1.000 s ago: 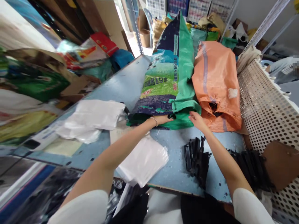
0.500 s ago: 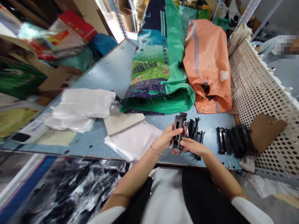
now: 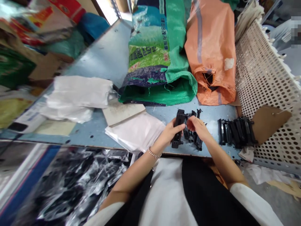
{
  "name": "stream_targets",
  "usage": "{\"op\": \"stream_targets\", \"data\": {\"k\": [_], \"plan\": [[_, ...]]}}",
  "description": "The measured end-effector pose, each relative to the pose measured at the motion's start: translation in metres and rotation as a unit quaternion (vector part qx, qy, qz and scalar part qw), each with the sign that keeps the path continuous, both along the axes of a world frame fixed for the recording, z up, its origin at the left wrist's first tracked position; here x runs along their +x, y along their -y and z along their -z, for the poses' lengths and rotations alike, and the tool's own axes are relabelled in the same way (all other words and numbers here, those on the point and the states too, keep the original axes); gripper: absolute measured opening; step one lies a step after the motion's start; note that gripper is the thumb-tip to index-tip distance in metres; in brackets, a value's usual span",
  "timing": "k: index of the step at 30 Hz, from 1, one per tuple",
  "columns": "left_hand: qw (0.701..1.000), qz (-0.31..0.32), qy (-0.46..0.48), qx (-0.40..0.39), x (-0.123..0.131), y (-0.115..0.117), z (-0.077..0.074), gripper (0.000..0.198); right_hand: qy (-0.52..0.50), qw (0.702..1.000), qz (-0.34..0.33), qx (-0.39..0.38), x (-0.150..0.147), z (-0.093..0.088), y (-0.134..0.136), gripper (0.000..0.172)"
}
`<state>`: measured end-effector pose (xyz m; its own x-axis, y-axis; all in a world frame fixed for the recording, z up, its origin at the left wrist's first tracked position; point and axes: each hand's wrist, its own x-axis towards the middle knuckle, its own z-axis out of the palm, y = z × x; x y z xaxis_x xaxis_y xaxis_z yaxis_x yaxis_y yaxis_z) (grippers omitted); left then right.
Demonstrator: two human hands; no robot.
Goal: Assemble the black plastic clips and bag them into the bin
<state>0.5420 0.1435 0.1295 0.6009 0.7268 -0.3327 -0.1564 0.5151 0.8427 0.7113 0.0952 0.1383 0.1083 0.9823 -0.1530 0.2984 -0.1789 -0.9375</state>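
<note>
My left hand [image 3: 168, 134], with a chain bracelet on its wrist, grips a black plastic part [image 3: 179, 127] upright above the blue table [image 3: 103, 59]. My right hand [image 3: 197, 127] is right next to it, fingertips at the part's side, so I cannot tell whether it grips. Below my right hand lies a small heap of similar black parts [image 3: 196, 139], partly hidden by my fingers. Further right stands a row of black parts [image 3: 236, 133].
A green printed woven sack [image 3: 150, 56] and an orange woven sack [image 3: 211, 53] lie beyond my hands. White plastic bags [image 3: 135, 133] and a beige board [image 3: 123, 113] lie to the left. A perforated metal panel [image 3: 265, 84] stands along the right edge.
Both hands have moved from the mouth of the green sack to the black parts, and my left hand has picked one up. My right hand has shifted from beneath the part to its side.
</note>
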Motion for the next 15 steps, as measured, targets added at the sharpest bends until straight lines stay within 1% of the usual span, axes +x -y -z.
{"op": "stream_targets", "data": {"k": [1, 2, 4, 5, 6, 7, 8, 10, 11, 12, 13, 14, 15], "plan": [[1.0, -0.01, 0.006, -0.025, -0.003, -0.004, 0.0, 0.052, 0.057, 0.997, -0.025, 0.041, -0.001, -0.001, 0.005, 0.059], [0.999, -0.024, 0.013, -0.046, -0.006, -0.008, 0.0, 0.054, 0.13, 0.986, -0.059, 0.086, -0.003, -0.003, 0.011, 0.056], [0.996, -0.05, 0.03, -0.074, -0.009, -0.014, -0.001, 0.056, 0.271, 0.939, -0.143, 0.157, -0.008, -0.006, 0.022, 0.047], [0.994, -0.057, 0.038, -0.084, -0.009, -0.016, -0.001, 0.056, 0.316, 0.915, -0.179, 0.175, -0.012, -0.007, 0.026, 0.045], [0.993, -0.059, 0.046, -0.092, -0.008, -0.016, -0.002, 0.055, 0.338, 0.901, -0.203, 0.183, -0.017, -0.006, 0.029, 0.044], [0.992, -0.059, 0.053, -0.099, -0.006, -0.015, -0.002, 0.054, 0.338, 0.899, -0.211, 0.182, -0.022, -0.003, 0.03, 0.045], [0.991, -0.061, 0.06, -0.103, -0.003, -0.013, -0.001, 0.052, 0.319, 0.909, -0.206, 0.173, -0.026, 0.0, 0.032, 0.047], [0.99, -0.086, 0.067, -0.088, 0.001, -0.007, 0.001, 0.047, 0.236, 0.948, -0.174, 0.122, -0.033, 0.01, 0.033, 0.051], [0.989, -0.114, 0.063, -0.062, 0.002, -0.004, 0.002, 0.045, 0.179, 0.968, -0.156, 0.085, -0.035, 0.014, 0.034, 0.053], [0.987, -0.146, 0.054, -0.029, 0.003, -0.001, 0.003, 0.044, 0.122, 0.981, -0.145, 0.042, -0.036, 0.018, 0.034, 0.055], [0.984, -0.172, 0.04, 0.003, 0.003, 0.0, 0.003, 0.043, 0.074, 0.987, -0.144, 0.003, -0.036, 0.02, 0.034, 0.057], [0.982, -0.184, 0.026, 0.022, 0.002, 0.001, 0.004, 0.043, 0.045, 0.987, -0.153, -0.027, -0.034, 0.02, 0.033, 0.059], [0.983, -0.18, 0.017, 0.022, 0.002, 0.0, 0.004, 0.042, 0.045, 0.984, -0.166, -0.038, -0.032, 0.019, 0.033, 0.06]]}}
